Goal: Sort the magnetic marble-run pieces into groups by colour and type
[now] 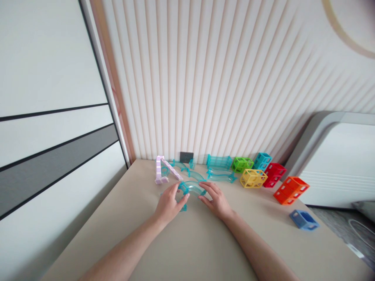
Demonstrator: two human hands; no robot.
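Tube [193,189] over the table [187,242], spanning both hands: left hand [168,203] grasps one end, right hand [218,201] the other. Likely light, stiff, slick plastic — best held by its ends, not squeezed mid-bend.

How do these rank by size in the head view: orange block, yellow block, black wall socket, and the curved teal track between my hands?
Largest to smallest:
1. Orange block
2. Yellow block
3. Black wall socket
Unranked: curved teal track; it is partly covered, so its size is unsure.
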